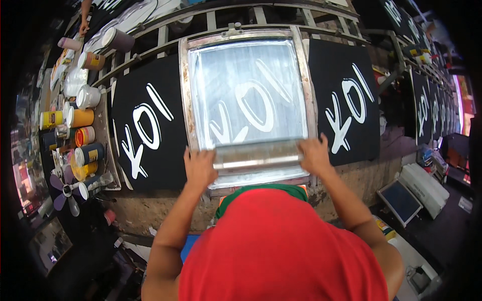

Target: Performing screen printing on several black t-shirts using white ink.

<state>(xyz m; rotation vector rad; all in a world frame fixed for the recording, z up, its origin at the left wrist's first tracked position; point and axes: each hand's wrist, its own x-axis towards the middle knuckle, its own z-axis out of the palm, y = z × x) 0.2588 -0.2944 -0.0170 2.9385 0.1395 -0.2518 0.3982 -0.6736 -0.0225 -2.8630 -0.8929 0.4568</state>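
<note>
Black sheets (169, 134) either side of the screen (236, 62) already have white lettering, squeegee (258, 156)'s down near its bottom edge, left hand (200, 169) and right hand (316, 156) fingers clamped on the ends, but can't tell what's left underneath.

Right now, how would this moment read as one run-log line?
left hand: holds squeegee, left end | right hand: holds squeegee, right end | squeegee: across lower part of screen | black panels: one either side
</note>
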